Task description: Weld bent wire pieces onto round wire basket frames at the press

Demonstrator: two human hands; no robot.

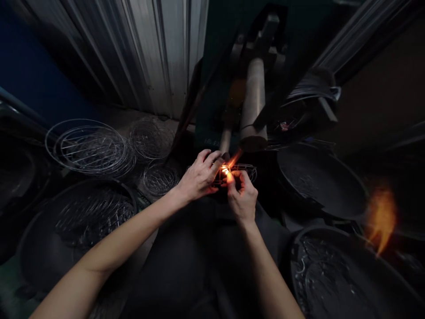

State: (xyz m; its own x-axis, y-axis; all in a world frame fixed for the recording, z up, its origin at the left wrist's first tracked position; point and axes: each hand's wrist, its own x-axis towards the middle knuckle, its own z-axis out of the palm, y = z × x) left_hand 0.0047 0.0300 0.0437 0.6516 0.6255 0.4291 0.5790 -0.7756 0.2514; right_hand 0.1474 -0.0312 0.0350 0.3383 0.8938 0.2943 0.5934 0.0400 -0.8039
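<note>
A small wire frame lies between my two hands, beneath the thick round metal electrode of a welding machine. My left hand grips the frame's left side, its fingers curled over the wire and partly hiding it. Closed in a pinch, my right hand holds the wire frame from the right and front. A bright orange-white glow with a streak of sparks shows at the fingertips, under the electrode's end. Glare and shadow hide the exact contact points.
Wire rings and grids are piled at left, with smaller round wire grids beside them. A dark basin holds many wire pieces. On the right are two more dark basins with wire parts. A blurred orange flame-like patch appears there.
</note>
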